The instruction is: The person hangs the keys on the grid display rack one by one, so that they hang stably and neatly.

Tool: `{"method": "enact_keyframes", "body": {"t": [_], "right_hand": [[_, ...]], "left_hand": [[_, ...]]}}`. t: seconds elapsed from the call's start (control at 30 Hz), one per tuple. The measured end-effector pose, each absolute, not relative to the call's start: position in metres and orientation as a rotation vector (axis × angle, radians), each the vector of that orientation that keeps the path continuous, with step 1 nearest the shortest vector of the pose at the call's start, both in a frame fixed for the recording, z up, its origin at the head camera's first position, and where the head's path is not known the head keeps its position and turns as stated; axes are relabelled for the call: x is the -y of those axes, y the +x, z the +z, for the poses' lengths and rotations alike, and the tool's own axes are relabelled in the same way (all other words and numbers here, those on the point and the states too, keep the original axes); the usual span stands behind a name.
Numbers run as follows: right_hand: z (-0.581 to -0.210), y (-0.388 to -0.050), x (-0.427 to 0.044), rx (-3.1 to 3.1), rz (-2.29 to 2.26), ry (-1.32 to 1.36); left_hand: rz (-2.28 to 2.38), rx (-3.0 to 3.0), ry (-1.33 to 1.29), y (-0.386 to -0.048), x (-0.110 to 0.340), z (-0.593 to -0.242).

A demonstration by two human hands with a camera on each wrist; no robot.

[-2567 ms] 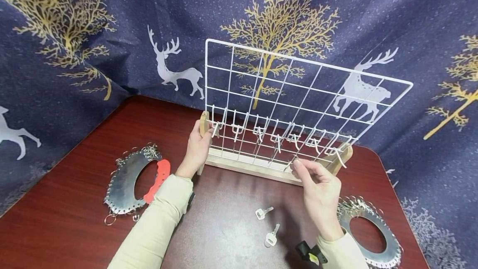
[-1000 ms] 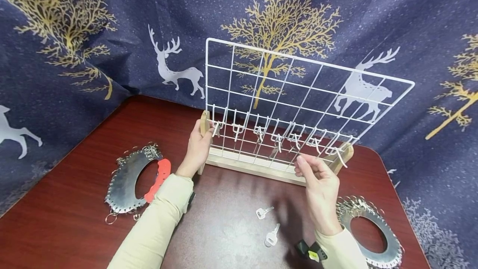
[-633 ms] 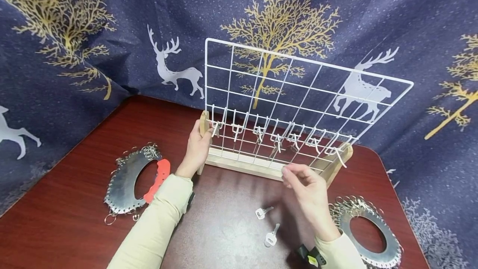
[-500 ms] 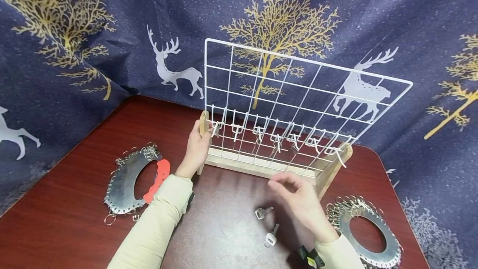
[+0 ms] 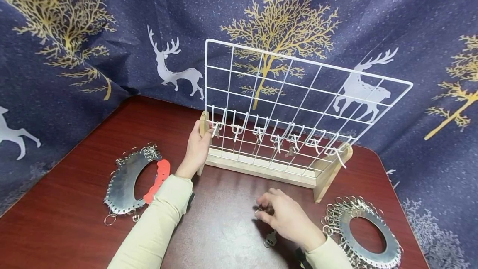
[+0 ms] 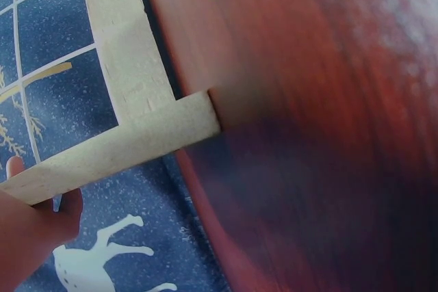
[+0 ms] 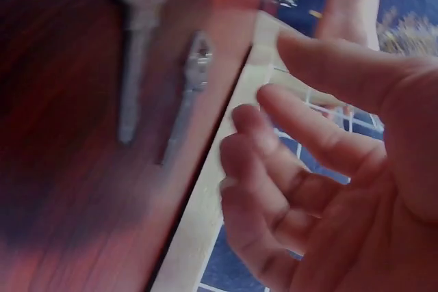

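Note:
My left hand (image 5: 198, 146) grips the wooden upright (image 5: 203, 124) at the left end of a white wire grid rack (image 5: 261, 172). In the left wrist view the fingers (image 6: 68, 211) curl round that wooden bar (image 6: 102, 158). My right hand (image 5: 287, 219) hovers over the table with bent fingers spread apart, holding nothing. Two keys lie below it, blurred in the right wrist view: a nearer key (image 7: 140, 39) and a farther key (image 7: 183, 104). In the head view the fingers mostly cover one key; the other key (image 5: 271, 239) shows beside the thumb. Several keys hang from hooks; one key (image 5: 292, 149) is right of centre.
A metal ring plate with a red handle (image 5: 160, 179) and small rings lies on the left. Another ring plate (image 5: 382, 217), edged with rings, lies right of my right forearm. Two hooks at the rack's right end, including the outermost hook (image 5: 337, 155), show no key.
My right hand held a key at a hook, let go of it there, and came down and toward me over the loose keys. My left hand stays on the upright.

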State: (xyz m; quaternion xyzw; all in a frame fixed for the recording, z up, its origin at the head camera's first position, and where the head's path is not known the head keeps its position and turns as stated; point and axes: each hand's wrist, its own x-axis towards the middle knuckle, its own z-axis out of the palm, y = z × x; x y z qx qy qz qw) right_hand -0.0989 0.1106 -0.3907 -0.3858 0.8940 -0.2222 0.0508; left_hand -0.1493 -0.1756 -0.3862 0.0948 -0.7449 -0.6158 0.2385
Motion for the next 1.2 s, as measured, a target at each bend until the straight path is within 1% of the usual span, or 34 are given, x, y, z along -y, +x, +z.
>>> {"method": "enact_keyframes", "body": {"t": [0.13,0.57,1.2], "right_hand": [[-0.395,-0.094,-0.110,-2.832,-0.424,-1.377],[-0.398,-0.082,-0.102,-2.990,-0.006,-1.523],[-0.401,-0.080,-0.101,-3.021,0.010,-1.578]], "left_hand": [[-1.685,2.044,0.265,-0.149,0.175,-0.387],[-1.672,2.054,0.262,-0.149,0.176,-0.388],[-1.676,2.041,0.285,-0.151,0.175,-0.387]]}}
